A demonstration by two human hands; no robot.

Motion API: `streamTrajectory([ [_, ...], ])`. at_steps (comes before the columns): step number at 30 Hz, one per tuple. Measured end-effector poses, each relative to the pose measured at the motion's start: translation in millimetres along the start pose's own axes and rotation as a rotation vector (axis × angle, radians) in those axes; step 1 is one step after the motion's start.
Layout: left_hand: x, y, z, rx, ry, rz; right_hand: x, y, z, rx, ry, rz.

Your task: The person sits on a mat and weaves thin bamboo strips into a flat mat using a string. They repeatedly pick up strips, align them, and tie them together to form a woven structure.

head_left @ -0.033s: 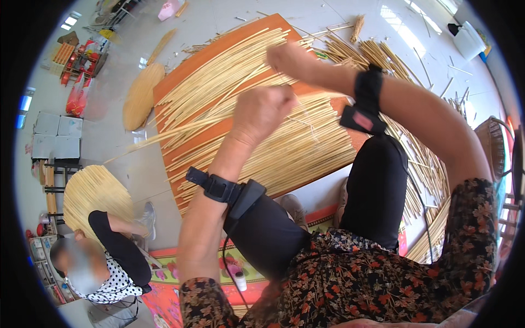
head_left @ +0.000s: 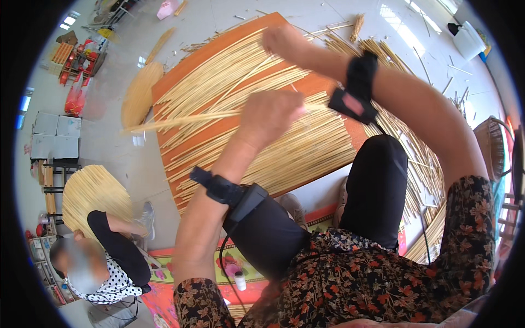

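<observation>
My left hand is closed around a pale straw stalk, held slightly tilted. The stalk's blurred far end reaches out past the board's left edge. Farther forward, my right hand is raised with its fingers curled closed; what it holds, if anything, I cannot make out. Below both hands lies an orange-brown board across my knees' front. It carries a dense near sheet of straw stalks laid side by side, and a far layer of looser stalks.
More stalks lie loose on the floor to the right. At left, a person sits by a round straw mat; an oval straw fan lies beyond. A white bottle stands near my left leg.
My right hand has shifted slightly up and left. My left hand has moved a little right with the stalk, which now lies closer to level.
</observation>
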State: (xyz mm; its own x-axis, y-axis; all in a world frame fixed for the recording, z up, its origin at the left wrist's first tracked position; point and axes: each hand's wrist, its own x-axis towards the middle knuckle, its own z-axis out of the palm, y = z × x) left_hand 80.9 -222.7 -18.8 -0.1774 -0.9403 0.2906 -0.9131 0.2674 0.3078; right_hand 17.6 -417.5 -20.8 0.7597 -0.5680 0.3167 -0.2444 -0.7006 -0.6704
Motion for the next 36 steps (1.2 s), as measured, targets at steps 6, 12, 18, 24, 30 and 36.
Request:
streamTrajectory([
  [6,-8,-63,1,-0.078,0.03,-0.178,83,-11,-11,0.804,-0.267,0.368],
  [12,-13,-100,27,-0.208,0.061,-0.219,120,78,-72,1.047,0.06,0.631],
  [18,-26,-120,65,-0.195,0.026,-0.201,138,140,-129,0.996,0.408,0.352],
  [24,-22,-129,72,-0.225,0.097,-0.165,22,69,10,0.501,-0.694,0.339],
  [30,-20,-131,74,-0.168,0.085,-0.071,-2,79,58,0.275,-0.968,0.284],
  [36,-29,-134,89,-0.288,0.159,-0.154,-5,99,67,0.266,-0.88,0.254],
])
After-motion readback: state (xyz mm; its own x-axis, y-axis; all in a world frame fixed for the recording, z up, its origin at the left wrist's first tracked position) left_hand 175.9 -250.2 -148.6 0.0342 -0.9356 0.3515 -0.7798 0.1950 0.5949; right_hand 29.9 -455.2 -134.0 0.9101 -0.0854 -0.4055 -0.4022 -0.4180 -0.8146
